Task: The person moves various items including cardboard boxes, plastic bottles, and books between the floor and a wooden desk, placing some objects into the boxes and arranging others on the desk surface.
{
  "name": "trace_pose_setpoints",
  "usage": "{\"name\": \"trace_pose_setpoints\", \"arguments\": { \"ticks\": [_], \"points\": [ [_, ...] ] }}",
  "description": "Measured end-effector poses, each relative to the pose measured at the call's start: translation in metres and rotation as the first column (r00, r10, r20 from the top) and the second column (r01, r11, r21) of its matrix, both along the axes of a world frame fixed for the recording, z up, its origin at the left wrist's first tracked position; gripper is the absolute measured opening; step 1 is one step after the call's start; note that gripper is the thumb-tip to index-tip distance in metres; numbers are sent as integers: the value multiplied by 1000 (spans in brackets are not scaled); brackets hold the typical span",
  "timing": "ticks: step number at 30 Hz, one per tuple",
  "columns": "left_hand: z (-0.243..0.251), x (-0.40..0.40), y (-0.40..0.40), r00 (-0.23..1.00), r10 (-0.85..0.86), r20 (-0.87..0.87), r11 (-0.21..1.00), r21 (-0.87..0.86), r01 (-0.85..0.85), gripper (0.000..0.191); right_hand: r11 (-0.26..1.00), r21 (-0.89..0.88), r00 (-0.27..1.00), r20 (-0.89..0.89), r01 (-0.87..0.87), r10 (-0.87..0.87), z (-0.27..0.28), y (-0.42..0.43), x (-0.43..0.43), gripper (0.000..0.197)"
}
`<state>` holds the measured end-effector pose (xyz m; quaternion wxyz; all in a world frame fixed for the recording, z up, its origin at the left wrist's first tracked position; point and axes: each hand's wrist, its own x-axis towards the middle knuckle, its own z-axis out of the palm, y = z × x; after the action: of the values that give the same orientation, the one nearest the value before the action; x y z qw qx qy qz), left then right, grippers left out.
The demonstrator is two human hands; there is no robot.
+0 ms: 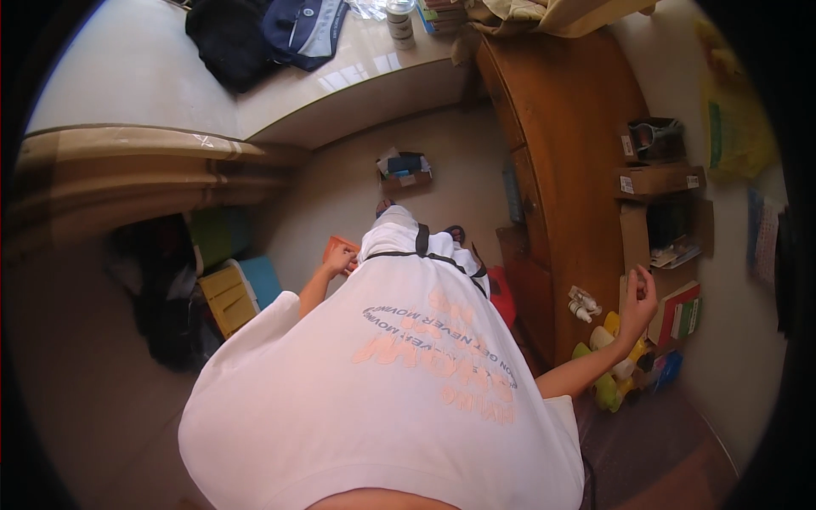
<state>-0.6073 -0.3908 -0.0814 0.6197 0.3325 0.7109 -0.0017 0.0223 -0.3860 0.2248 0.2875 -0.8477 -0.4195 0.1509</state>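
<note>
My left hand (342, 259), its fingers curled, is beside my hip and overlaps an orange plastic object (340, 243), partly hidden by the hand and my white clothing. Whether the fingers grip it or only pass above it, I cannot tell. On the other side, my right hand (639, 294) is raised with bent fingers apart and nothing seen in it. Beyond and around it are an open cardboard box (634, 231), upright books (681, 313) and small white bottles (581, 305) on the wooden cabinet (574, 127).
A small box of items (405, 172) lies on the floor ahead of my feet. Coloured plastic bins (231, 294) and a brown curtain (146, 159) are at left. A red bag (502, 296) is beside the cabinet. Ahead, a ledge (357, 73) bears a blue bag (305, 32) and a cup (400, 29).
</note>
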Motion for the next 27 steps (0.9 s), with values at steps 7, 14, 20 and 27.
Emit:
{"name": "trace_pose_setpoints", "arguments": {
  "ticks": [7,14,20,27],
  "points": [
    [11,-28,58,994,60,-92,994,95,-51,35,986,38,986,44,-164,163,16,99,-76,23],
    [61,-54,221,998,27,-65,929,370,-1,35,944,60,930,-165,-324,330,-18,161,-162,21],
    [56,-100,298,999,-14,37,926,379,-2,35,937,-63,917,-238,-342,319,-46,216,-235,20],
    [-5,-194,248,1000,16,-25,994,112,-13,32,919,-147,909,-271,-365,317,-50,319,-307,26]
  ]
}}
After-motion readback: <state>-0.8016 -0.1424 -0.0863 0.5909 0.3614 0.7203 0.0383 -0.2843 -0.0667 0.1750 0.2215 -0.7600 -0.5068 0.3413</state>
